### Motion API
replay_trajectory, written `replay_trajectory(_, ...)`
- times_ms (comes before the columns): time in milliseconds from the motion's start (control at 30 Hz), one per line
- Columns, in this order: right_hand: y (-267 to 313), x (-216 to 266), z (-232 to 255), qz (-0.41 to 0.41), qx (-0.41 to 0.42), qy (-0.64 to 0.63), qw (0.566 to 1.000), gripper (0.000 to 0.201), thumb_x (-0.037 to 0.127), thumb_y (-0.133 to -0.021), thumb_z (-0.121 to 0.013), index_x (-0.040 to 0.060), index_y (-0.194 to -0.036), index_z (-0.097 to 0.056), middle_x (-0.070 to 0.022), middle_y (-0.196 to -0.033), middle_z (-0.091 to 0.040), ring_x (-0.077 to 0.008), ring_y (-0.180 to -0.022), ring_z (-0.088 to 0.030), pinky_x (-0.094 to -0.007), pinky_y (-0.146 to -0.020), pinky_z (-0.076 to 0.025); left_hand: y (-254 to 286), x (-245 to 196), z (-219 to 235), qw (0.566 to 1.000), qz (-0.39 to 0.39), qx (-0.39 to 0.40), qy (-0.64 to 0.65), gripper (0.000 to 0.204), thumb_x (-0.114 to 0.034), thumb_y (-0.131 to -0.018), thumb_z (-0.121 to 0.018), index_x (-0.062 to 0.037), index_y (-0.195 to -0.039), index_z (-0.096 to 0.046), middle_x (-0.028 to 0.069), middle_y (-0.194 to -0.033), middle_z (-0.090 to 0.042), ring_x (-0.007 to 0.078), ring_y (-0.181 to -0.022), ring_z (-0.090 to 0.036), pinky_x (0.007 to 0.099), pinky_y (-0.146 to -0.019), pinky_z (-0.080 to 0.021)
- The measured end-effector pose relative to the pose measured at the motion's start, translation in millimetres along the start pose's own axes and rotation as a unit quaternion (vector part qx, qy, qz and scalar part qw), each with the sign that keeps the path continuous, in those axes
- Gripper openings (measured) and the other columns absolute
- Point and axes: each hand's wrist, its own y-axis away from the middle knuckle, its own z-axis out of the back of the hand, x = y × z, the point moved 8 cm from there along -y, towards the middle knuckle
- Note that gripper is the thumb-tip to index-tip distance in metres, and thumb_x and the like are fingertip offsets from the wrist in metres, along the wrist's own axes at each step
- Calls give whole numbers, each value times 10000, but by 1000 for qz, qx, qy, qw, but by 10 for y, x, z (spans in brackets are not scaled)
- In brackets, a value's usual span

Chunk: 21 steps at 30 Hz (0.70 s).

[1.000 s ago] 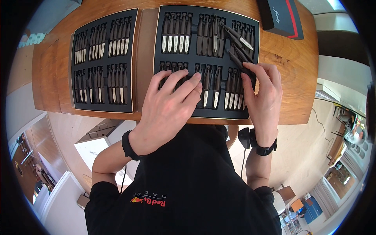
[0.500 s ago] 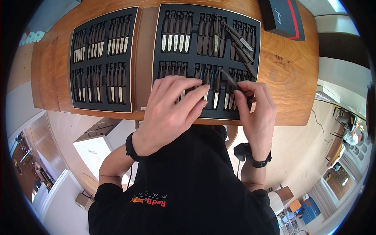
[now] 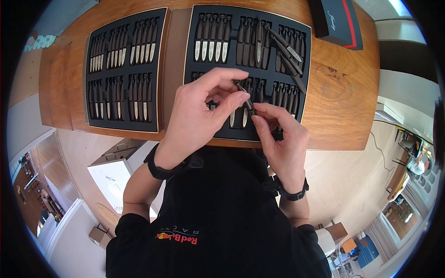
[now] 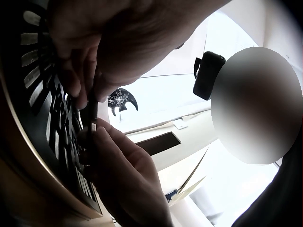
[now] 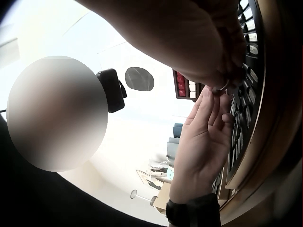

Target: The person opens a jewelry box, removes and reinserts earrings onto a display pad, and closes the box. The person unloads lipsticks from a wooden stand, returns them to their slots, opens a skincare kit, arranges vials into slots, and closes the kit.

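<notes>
A slim, dark, tapered pen-like piece (image 3: 247,103) is held slantwise between both hands over the right-hand tray (image 3: 204,67). My left hand (image 3: 197,104) pinches its upper end between thumb and fingers. Thumb and forefinger of my right hand (image 3: 283,135) grip the lower end. In the left wrist view the two hands meet close together beside the tray, and fingers hide much of the piece. The tray below has rows of similar dark pieces (image 3: 212,39) in slots, many with silvery blades or labels. Several loose ones (image 3: 292,69) lie across its upper right part.
To the left stands a second dark tray (image 3: 125,74) with more such pieces in slots, joined by a brown strip (image 3: 174,60). A dark box with a red band (image 3: 336,23) sits at the back right of the wooden table (image 3: 343,92).
The right hand has picked a dark piece from the loose ones at the right and brought it left and toward the middle. The left hand has turned inward and now pinches its other end.
</notes>
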Motion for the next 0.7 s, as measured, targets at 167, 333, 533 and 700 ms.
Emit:
replay_trajectory(167, 23, 42, -14, 1, 12, 6, 1000, 257, 0, -917, -795, 39, -1167, -749, -99, -970, -739, -205, -816, -728, -302, -671, -559, -30, 56, 98, 998, 60, -22, -15, 335, -43, -986, -779, -7, -1311, -709, 49, -972, -760, 92, -864, -711, 238, -792, -567)
replay_trajectory(333, 72, -50, 61, 68, -32, 31, 997, 281, -36, -874, -810, 39, -1138, -752, -97, -980, -722, -220, -838, -687, -322, -721, -557, -116, -59, 169, 992, 28, -16, -120, 309, -75, -960, -801, -36, -1263, -750, 58, -947, -768, 106, -817, -716, 258, -724, -567)
replay_trajectory(533, 95, -63, 51, 122, -73, 46, 989, 302, -57, -856, -809, 33, -1136, -741, -90, -975, -717, -245, -852, -675, -341, -734, -549, -127, -182, -80, 950, -130, 21, -282, 355, -85, -884, -838, -55, -1232, -774, 85, -874, -716, 240, -758, -682, 349, -683, -555)
replay_trajectory(700, 99, -86, 37, 132, -74, 41, 988, 336, -60, -844, -810, 36, -1157, -731, -93, -977, -714, -257, -851, -673, -354, -726, -544, -75, -237, -137, 921, -189, 15, -339, 409, -104, -809, -878, -40, -1201, -781, 63, -968, -638, 232, -859, -632, 370, -744, -555)
